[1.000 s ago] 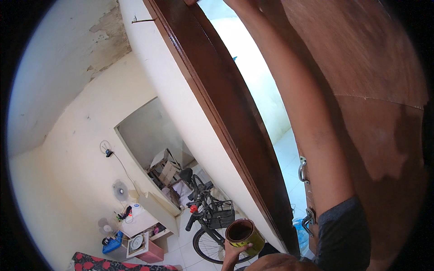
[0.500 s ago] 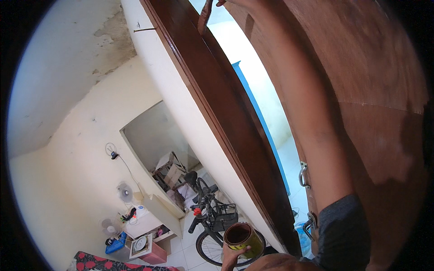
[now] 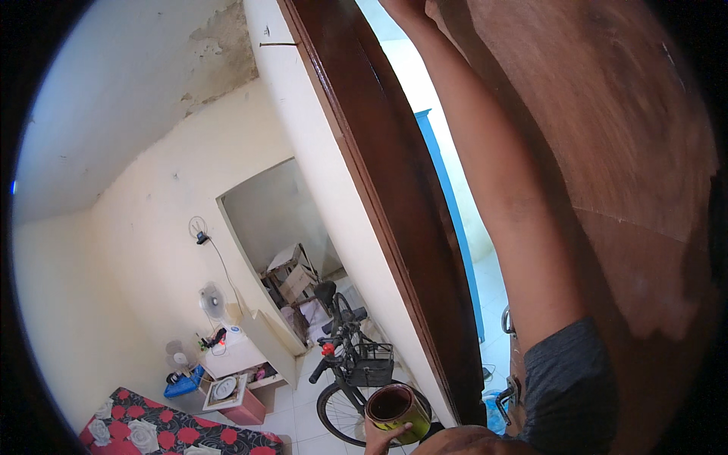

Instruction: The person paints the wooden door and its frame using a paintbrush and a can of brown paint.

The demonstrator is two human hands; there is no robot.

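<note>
My left hand (image 3: 379,437) is wrapped round a yellow-green can (image 3: 415,426) low in the view. The can is open at the top, with dark brown liquid or coating inside it. My right arm stretches up across the brown wooden door (image 3: 637,129). Only part of my right hand (image 3: 407,9) shows, at the upper edge near the door's top, and its fingers are cut off. Beside it runs the dark brown door frame (image 3: 379,182), glossy in places. Metal handles (image 3: 509,394) sit on the door's edge, next to my right sleeve.
A black bicycle (image 3: 345,364) with a basket stands just beyond the can. Farther left are a white standing fan (image 3: 214,302), a low white cabinet (image 3: 235,353) and a red-and-black floral surface (image 3: 167,436). A nail (image 3: 277,44) sticks out of the wall by the frame.
My view has shifted, so the room sits farther right and more floral surface shows. A brown stick-like thing by my right hand has gone out of view. The can stays in my left hand.
</note>
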